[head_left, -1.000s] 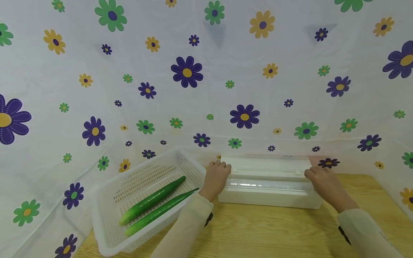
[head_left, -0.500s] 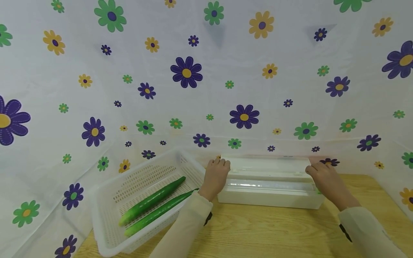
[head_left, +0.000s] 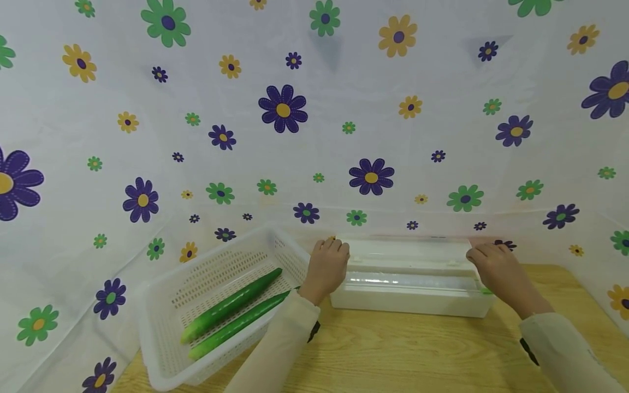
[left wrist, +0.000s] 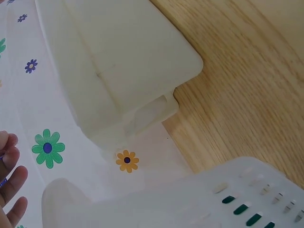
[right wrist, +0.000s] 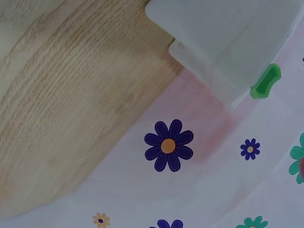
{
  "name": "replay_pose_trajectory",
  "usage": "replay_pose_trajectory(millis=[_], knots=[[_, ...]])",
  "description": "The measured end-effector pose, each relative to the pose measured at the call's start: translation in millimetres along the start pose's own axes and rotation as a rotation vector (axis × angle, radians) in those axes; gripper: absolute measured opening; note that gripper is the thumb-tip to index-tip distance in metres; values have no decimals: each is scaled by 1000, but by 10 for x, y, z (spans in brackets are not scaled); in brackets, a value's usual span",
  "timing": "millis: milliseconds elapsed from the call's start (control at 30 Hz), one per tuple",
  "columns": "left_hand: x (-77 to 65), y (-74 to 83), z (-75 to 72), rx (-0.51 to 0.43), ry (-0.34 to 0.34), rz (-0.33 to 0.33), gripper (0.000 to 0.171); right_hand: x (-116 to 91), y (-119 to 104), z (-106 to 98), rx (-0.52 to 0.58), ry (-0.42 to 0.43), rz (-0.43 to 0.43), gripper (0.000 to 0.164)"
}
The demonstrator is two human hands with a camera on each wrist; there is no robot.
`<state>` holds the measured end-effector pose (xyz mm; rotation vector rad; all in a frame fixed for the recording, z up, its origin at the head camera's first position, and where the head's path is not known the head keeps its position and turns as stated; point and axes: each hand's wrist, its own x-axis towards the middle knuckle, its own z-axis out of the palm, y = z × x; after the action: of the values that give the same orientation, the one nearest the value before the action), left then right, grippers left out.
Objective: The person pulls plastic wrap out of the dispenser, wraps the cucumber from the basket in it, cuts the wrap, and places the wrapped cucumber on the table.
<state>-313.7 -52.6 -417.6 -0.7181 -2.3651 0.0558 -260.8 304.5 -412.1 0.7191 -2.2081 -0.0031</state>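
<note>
A long white cling film dispenser (head_left: 410, 303) sits on the table with its lid (head_left: 410, 251) raised at the back. A clear roll of film (head_left: 413, 280) shows inside. My left hand (head_left: 326, 267) is at the dispenser's left end. In the left wrist view its fingers (left wrist: 12, 183) are loosely bent, apart from the dispenser, with nothing between them. My right hand (head_left: 501, 275) hovers beside the right end with bent fingers; any contact with the lid is hard to tell. A green slider (right wrist: 266, 81) sticks out at that end.
Left of the dispenser stands a white perforated basket (head_left: 162, 327) with two cucumbers (head_left: 233, 305) in it, close to my left forearm. A flowered white sheet (head_left: 314, 153) hangs behind the wooden table (head_left: 393, 355).
Both hands have drawn slightly outward from the lid's ends, left hand leftward and right hand rightward. The green slider at the right end has come into sight. Dispenser and basket stay put.
</note>
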Motion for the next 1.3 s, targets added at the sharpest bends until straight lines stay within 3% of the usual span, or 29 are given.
replay_pose_trajectory(millis=[100, 267, 633, 1033, 1100, 1200, 1233, 1300], knots=[[5, -2, -17, 2, 21, 4, 13, 11, 5, 3, -6, 19, -12, 10], [12, 2, -39, -3, 48, 6, 12, 20, 14, -3, -24, 47, -53, 48], [38, -1, -117, 23, 122, 8, 10, 78, 23, -47, -36, 87, -68, 61], [96, -51, -163, 34, 164, 20, 9, 150, 56, -111, -71, 65, -44, 60], [106, -56, -183, 34, 170, 19, 9, 159, 58, -139, -75, 48, -38, 49], [118, -58, -216, 30, 172, 15, 10, 173, 59, -179, -76, 15, -27, 14], [123, -58, -227, 29, 170, 13, 10, 177, 59, -191, -76, 9, -26, 10], [131, -61, -239, 26, 171, 10, 10, 191, 61, -209, -82, 8, -27, 19]])
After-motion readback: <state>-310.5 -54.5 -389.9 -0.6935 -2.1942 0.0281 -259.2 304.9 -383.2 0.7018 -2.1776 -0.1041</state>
